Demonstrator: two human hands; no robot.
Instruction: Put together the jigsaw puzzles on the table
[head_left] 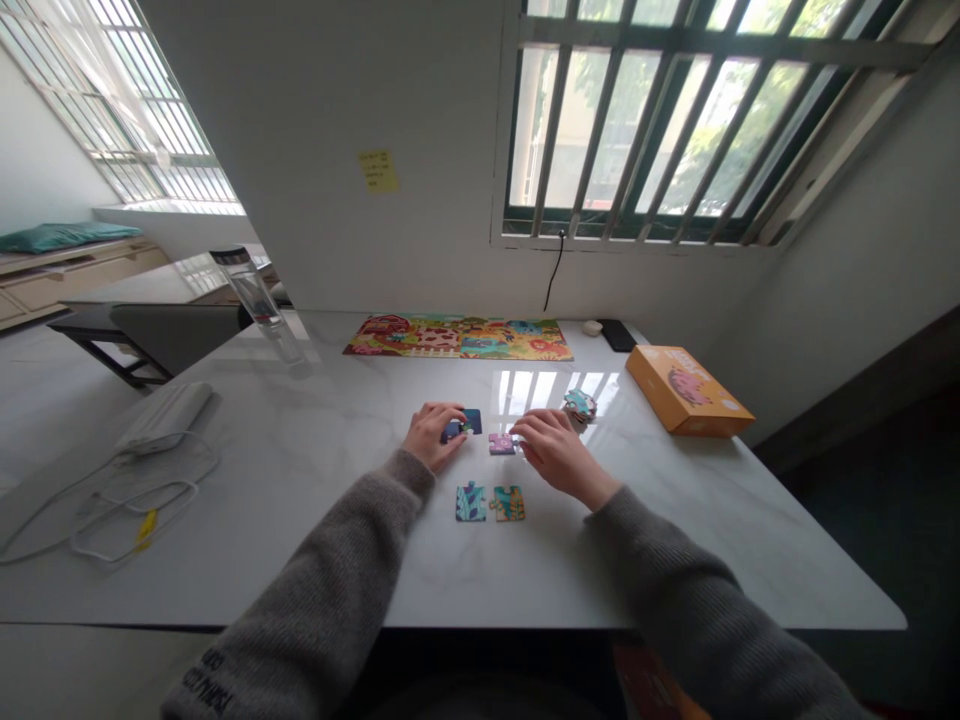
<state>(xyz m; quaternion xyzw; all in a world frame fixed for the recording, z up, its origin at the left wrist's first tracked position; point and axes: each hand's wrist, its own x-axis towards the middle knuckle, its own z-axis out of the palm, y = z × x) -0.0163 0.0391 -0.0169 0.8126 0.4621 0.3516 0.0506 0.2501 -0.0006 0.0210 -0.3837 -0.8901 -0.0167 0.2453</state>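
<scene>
My left hand [435, 435] is closed in a pinch on a dark blue puzzle piece [450, 431] lying on the table. Another dark blue piece [472, 420] shows just past its fingertips. A pink puzzle piece [501, 444] lies to the right, and the curled fingertips of my right hand [555, 450] grip its right edge. Nearer to me are a teal piece with leaf shapes [471, 503] and an orange and green piece [509, 504], side by side with a small gap. Behind my right hand sits a small stack of puzzle pieces [580, 404], partly hidden.
An assembled, colourful puzzle strip [457, 338] lies along the wall. An orange box [686, 390], a black phone [617, 335] and a small white object [592, 328] are at the right. A clear bottle [255, 290] and a white device with cables [166, 415] stand left on the white table [300, 540].
</scene>
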